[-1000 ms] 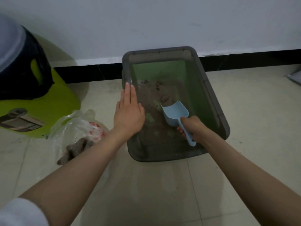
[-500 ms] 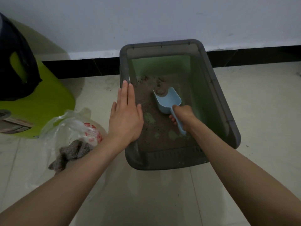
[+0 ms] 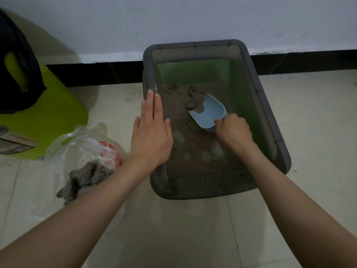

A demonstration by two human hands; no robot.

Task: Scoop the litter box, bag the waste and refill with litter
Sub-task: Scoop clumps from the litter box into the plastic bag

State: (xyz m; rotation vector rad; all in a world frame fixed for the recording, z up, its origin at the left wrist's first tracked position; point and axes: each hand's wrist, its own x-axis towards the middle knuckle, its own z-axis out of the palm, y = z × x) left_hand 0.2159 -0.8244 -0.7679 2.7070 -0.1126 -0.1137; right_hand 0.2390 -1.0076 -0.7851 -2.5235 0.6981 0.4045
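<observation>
Scoop (image 3: 207,114) among litter (image 3: 179,120) clumps

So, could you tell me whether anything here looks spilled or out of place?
Yes: grey clumps lie half out of the plastic bag on the floor, left of the litter box. Green bare patches also show through the thin litter.

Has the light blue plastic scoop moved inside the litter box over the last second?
Yes. The light blue plastic scoop, gripped by the right hand, has pushed from the middle of the grey plastic litter box toward its far wall, reaching the clumps there.
</observation>
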